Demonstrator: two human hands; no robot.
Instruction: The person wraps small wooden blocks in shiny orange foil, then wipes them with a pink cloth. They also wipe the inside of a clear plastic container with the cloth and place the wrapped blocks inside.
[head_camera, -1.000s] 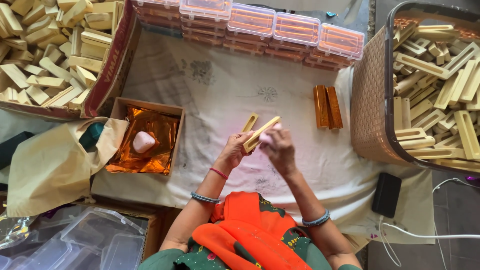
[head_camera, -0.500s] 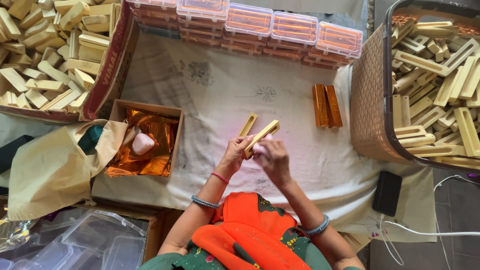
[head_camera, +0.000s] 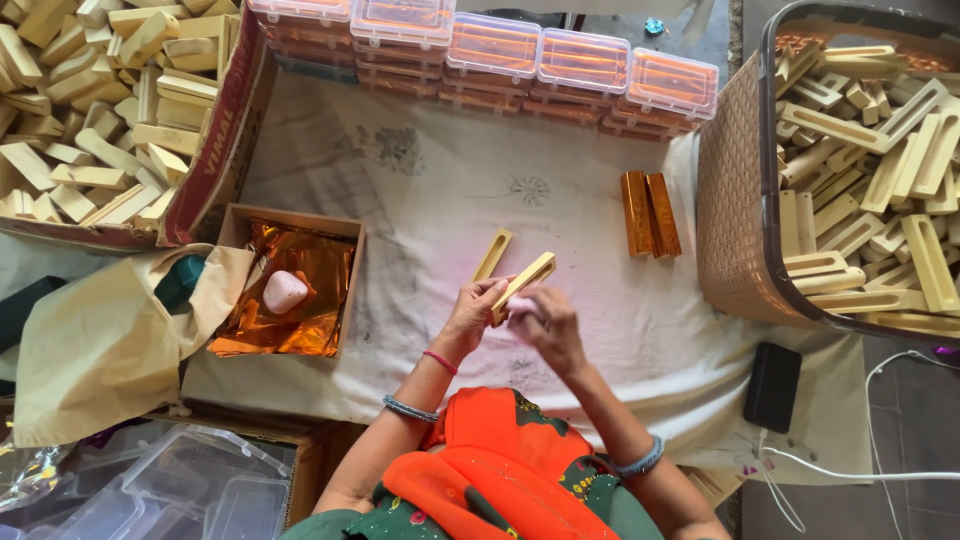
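Note:
My left hand (head_camera: 472, 312) grips a pale wooden block (head_camera: 527, 282) with a slot, held tilted above the white cloth (head_camera: 440, 190). My right hand (head_camera: 545, 320) is closed around its near end, with something pinkish-white between the fingers that I cannot make out. A second slotted wooden block (head_camera: 493, 254) lies on the cloth just beyond my left hand. Two blocks wrapped in orange foil (head_camera: 649, 213) lie side by side to the right.
A small cardboard box (head_camera: 296, 285) at left holds orange foil sheets and a white lump (head_camera: 284, 290). Large carton (head_camera: 120, 110) and woven basket (head_camera: 735, 190) hold many wooden blocks. Clear lidded boxes (head_camera: 490, 50) line the far edge. A black device (head_camera: 772, 386) and cable lie at right.
My right hand has slid a little down and toward me along the held block. The left hand and block stay almost in place.

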